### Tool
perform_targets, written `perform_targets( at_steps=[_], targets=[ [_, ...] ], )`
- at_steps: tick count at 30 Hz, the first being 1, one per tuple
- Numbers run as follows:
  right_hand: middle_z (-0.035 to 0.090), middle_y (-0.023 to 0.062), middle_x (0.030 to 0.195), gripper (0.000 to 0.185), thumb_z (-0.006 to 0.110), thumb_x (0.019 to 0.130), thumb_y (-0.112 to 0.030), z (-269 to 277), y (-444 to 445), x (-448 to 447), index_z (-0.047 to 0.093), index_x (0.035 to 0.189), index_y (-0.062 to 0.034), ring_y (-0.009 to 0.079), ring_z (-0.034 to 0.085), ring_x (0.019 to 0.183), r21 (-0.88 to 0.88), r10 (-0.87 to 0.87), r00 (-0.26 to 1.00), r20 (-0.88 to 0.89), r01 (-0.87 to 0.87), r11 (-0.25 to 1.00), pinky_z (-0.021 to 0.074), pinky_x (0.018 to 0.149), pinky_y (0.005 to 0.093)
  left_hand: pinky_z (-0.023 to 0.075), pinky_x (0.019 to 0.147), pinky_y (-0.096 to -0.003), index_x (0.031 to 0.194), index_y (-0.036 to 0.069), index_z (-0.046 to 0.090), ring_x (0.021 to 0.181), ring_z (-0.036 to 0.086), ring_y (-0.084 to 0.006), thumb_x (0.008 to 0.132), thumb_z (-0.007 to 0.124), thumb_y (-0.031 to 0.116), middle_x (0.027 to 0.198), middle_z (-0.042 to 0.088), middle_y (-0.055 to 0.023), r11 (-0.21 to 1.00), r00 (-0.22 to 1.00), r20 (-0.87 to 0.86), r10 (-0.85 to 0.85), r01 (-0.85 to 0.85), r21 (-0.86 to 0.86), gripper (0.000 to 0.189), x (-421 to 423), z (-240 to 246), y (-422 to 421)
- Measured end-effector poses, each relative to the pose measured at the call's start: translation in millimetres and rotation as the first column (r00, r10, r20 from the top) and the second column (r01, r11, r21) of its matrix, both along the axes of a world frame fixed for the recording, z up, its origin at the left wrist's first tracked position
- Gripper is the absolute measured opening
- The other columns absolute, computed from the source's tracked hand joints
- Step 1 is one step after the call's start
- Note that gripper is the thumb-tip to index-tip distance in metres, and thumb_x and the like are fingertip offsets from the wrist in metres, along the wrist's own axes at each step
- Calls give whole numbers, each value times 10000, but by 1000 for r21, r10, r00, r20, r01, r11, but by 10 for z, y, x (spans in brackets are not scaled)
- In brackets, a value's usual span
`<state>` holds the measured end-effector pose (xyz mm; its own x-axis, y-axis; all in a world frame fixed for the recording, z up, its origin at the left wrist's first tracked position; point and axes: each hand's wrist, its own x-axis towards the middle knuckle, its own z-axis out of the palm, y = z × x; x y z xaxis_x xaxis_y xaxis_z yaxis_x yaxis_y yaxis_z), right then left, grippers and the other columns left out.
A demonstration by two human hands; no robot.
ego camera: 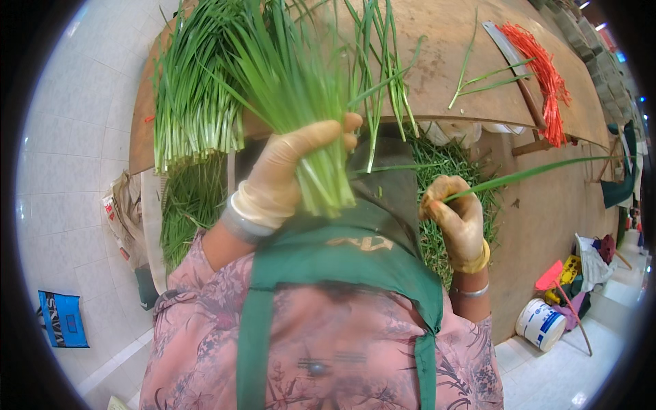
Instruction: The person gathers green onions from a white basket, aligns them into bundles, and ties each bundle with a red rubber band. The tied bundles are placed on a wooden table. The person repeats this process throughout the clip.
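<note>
My left hand [287,159], in a pale rubber glove, is closed around a bunch of garlic chives [292,87], slightly blurred, with the white stem ends below my fist. Off to the right, my right hand [456,215], gloved too, pinches a single long green leaf [533,174] that points to the right. A thick pile of chives [200,107] lies on the wooden table beyond my left hand, its cut ends towards me. Several loose chives [379,77] hang over the table's near edge between my hands.
On the wooden table [435,61] lie a long blade with a brown handle [530,102] and a bundle of red ties [548,97]. Leafy trimmings [451,159] are heaped below the edge. A white bucket [540,324] and a red dustpan [549,275] stand on the right.
</note>
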<state>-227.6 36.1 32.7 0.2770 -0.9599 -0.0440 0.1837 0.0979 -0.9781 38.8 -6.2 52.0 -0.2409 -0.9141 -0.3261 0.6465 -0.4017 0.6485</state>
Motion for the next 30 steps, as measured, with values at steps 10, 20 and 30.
perform_targets(
  at_steps=[10,20,30],
  targets=[
    [680,69,894,169,709,926,-138,52,-357,703,662,997,8,128,622,845,50,89,976,-197,-80,996,513,753,300,588,930,-388,1254,-36,589,1053,685,-266,937,646,36,1177,683,-176,987,987,162,18,9,-160,330,-73,-69,22],
    [694,51,894,155,692,949,-98,13,-291,804,649,997,42,101,624,814,17,6,986,-166,-3,1000,527,748,266,610,870,-381,1195,-48,618,971,707,-269,930,658,43,1091,703,-154,997,991,132,-10,20,-75,283,-80,-145,3],
    [686,84,826,136,632,993,-89,-58,-138,793,618,1080,14,109,643,710,118,-154,988,18,151,981,544,656,256,610,860,-378,1172,-31,645,972,707,-241,921,694,102,1045,713,-143,994,998,56,7,-13,108,288,-65,-122,-17]
  ],
)
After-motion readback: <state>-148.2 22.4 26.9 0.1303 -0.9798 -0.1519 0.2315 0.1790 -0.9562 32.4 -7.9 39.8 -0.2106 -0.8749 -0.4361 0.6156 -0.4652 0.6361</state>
